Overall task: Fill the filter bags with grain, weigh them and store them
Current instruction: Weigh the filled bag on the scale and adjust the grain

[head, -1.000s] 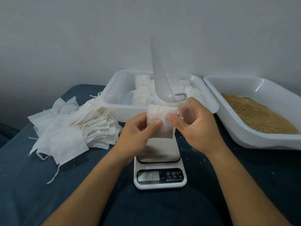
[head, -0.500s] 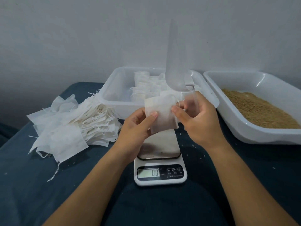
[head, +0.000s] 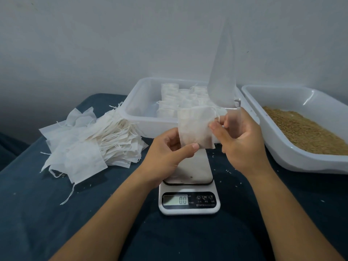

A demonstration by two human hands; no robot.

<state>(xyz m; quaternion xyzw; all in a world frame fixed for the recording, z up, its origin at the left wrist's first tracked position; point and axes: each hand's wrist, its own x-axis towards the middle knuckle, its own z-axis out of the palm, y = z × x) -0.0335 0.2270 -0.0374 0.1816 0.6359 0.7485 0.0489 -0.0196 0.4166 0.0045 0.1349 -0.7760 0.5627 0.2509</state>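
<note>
Around you on the dark blue cloth (head: pixel 56 213): a loose heap of empty filter bags (head: pixel 90 142) with trailing drawstrings lies at your left, well apart from the digital kitchen scale (head: pixel 189 194) in the middle, whose display reads 0.0 and whose steel platform is bare. Behind the scale stands a white plastic tub (head: pixel 143 112) with filled bags (head: pixel 175 102) packed upright in rows. To your right, just beside that tub, a second white tray (head: pixel 293 153) holds a bed of brown grain (head: pixel 308 132). A few stray grains dot the cloth near the scale.

Your hands and the bag hang directly above the scale's platform, hiding its far edge and part of the front wall of the tub.

Your left hand (head: pixel 165 155) pinches the lower corner of one filter bag (head: pixel 195 127) between thumb and fingers. Your right hand (head: pixel 241 140) pinches the bag's right edge with thumb and forefinger while its other fingers curl round the handle of a clear plastic scoop (head: pixel 224 76). The bag is held upright in the air, flat face toward you, drawstring mouth at the top, its long axis near vertical. The scoop stands almost vertical too, handle down in your fist, tapered bowl pointing up against the wall.
</note>
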